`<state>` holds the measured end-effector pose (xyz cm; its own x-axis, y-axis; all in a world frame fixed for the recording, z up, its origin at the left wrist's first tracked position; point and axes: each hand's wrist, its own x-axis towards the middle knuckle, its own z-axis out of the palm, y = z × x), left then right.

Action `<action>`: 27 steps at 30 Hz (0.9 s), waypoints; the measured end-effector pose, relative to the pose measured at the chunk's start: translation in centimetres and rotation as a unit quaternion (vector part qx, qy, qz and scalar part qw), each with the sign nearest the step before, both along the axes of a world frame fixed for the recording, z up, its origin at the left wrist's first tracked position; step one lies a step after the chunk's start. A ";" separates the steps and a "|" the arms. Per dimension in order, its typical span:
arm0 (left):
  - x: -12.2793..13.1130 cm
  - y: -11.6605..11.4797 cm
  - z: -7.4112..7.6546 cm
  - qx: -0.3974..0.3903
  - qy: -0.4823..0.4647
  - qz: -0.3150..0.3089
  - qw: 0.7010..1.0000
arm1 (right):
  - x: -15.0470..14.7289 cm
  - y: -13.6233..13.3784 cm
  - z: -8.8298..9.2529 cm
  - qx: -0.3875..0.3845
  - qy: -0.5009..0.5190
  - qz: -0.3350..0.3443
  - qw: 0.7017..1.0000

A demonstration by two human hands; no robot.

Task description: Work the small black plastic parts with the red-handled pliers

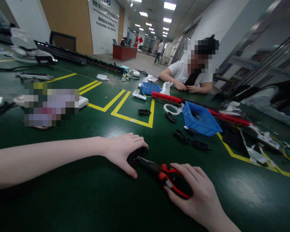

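Observation:
My left hand (124,150) is curled over a small black plastic part (135,156) and presses it against the green table (91,190). My right hand (195,195) is wrapped round the red and black handles of a pair of pliers (164,174). The pliers' dark jaws reach left and meet the black part under my left fingers. Most of the part is hidden by my left hand.
Several loose black parts (181,136) lie beyond my hands beside a blue bin (203,122). A white ring (171,109), a second blue bin (149,87) and red strips (163,96) sit farther back. A seated person (188,79) works across the table. Yellow lines (132,119) mark the surface.

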<state>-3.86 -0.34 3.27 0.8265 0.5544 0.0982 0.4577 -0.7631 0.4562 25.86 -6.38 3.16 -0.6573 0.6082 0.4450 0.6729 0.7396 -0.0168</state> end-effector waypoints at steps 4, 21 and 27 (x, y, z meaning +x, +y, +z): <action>-0.3 -0.2 0.5 -0.058 -0.014 0.016 0.998 | 0.0 0.1 0.1 -0.008 0.010 -0.014 1.000; 0.7 0.1 1.1 -0.062 0.035 0.036 0.997 | 0.2 0.1 0.3 -0.018 -0.005 -0.012 1.000; 0.6 0.3 1.3 -0.070 0.041 0.032 0.996 | 0.1 0.1 0.3 -0.016 -0.006 -0.009 1.000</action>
